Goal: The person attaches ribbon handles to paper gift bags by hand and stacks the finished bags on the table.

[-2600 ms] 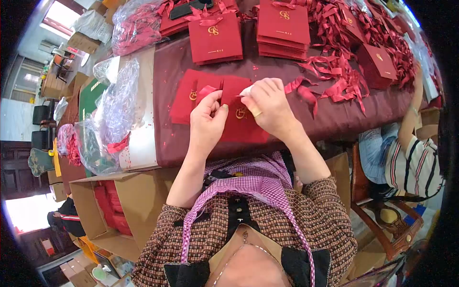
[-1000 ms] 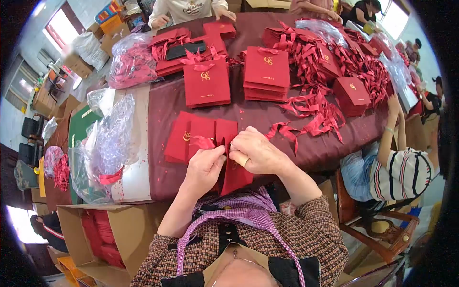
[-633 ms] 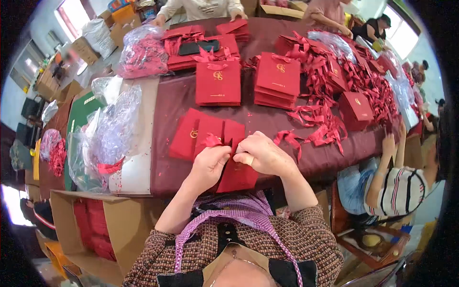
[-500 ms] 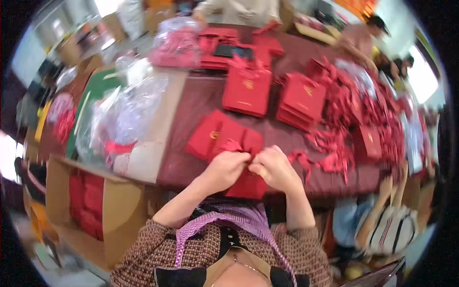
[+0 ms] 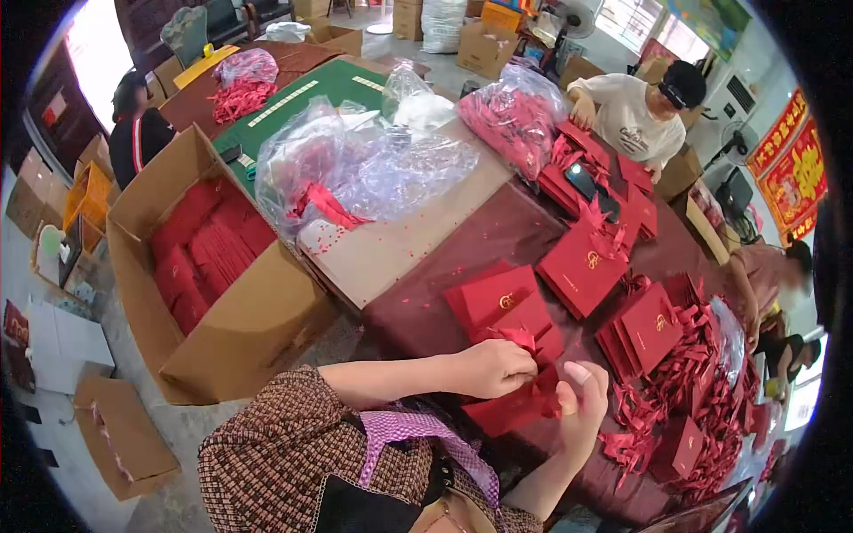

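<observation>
Before me a red paper gift bag [image 5: 506, 306] with a gold logo lies flat on the dark red table. My left hand [image 5: 499, 367] is closed at its edge, pinching a red ribbon [image 5: 515, 338] of the bag. My right hand [image 5: 582, 395] is just to the right, thumb and fingers bent together on red ribbon, partly hidden. Another red piece [image 5: 502, 413] lies under my hands at the table's near edge. Beyond my hands lie a red bag with a bow [image 5: 582, 266] and a stack of red bags [image 5: 640, 329].
Loose red ribbons [image 5: 635, 417] are heaped at the right. A cardboard box [image 5: 240, 355] of folded red bags stands at the left. Clear plastic bags [image 5: 391, 173] cover a board beyond it. Across the table a co-worker [image 5: 635, 115] handles red bags.
My head has turned left, so the table appears rotated and more of the box shows. My right hand has moved apart from my left; they were close together at the ribbon.
</observation>
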`<state>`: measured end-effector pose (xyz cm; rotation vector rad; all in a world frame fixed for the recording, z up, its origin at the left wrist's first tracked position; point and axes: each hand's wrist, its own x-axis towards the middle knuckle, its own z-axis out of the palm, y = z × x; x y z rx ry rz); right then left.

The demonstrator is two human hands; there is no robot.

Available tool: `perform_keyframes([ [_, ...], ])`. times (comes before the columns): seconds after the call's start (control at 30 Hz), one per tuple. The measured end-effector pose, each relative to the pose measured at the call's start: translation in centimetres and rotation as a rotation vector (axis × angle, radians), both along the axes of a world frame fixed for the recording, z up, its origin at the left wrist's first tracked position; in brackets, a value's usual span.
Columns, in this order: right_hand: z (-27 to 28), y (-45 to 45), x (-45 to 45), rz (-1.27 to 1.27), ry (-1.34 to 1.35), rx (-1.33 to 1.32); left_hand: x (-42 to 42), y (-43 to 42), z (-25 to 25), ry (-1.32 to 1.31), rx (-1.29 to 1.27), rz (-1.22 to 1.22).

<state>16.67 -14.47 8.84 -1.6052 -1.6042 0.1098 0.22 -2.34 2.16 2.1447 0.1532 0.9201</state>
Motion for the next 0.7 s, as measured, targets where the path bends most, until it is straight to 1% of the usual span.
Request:
perform_keyframes([
  [0.1, 0.8, 1.1, -1.3, 0.113, -0.158, -0.045, 0.2, -0.4, 0.5, -0.047, 0.023, -0.018],
  [0.17, 0.2, 1.0, -0.7, 0.141, -0.116, -0.07, 0.1, -0.3, 0.7, -0.023, -0.065, -0.054],
  [0.2, 0.0, 1.0, -0.5, 0.169, -0.073, -0.096, 0.1, -0.3, 0.5, -0.024, -0.063, -0.053],
  [0.27, 0.2, 1.0, -0.6, 0.174, -0.08, -0.078, -0.1, -0.2, -0.1, -0.036, -0.183, -0.085],
  [0.37, 0.3, 0.5, -0.3, 0.218, -0.011, -0.133, -0.6, 0.5, 0.2, 0.018, -0.475, -0.085],
  [0.4, 0.5, 0.2, -0.2, 0.245, -0.01, -0.127, -0.7, 1.4, -0.2, 0.036, -0.641, -0.071],
  [0.43, 0.6, 0.0, 0.0, 0.273, -0.011, -0.12, -1.4, 2.2, 0.8, 0.033, -0.894, -0.082],
  [0.47, 0.3, -0.2, 0.0, 0.246, 0.005, -0.118, -1.6, 2.9, 0.8, -0.035, -1.02, -0.036],
  [0.57, 0.1, -0.5, 0.6, 0.207, -0.006, -0.129, -2.4, 5.1, -0.6, -0.12, -1.142, 0.001],
  [0.6, 0.1, -0.5, 0.8, 0.203, -0.008, -0.124, -2.8, 4.9, 0.9, -0.008, -1.065, 0.155],
  [0.63, 0.2, -0.5, 0.9, 0.166, -0.001, -0.126, -2.6, 4.7, 0.9, -0.008, -1.06, 0.151],
  [0.7, 0.1, -0.4, 1.1, 0.126, 0.003, -0.128, -2.4, 3.7, 0.8, -0.131, -0.352, 0.496],
])
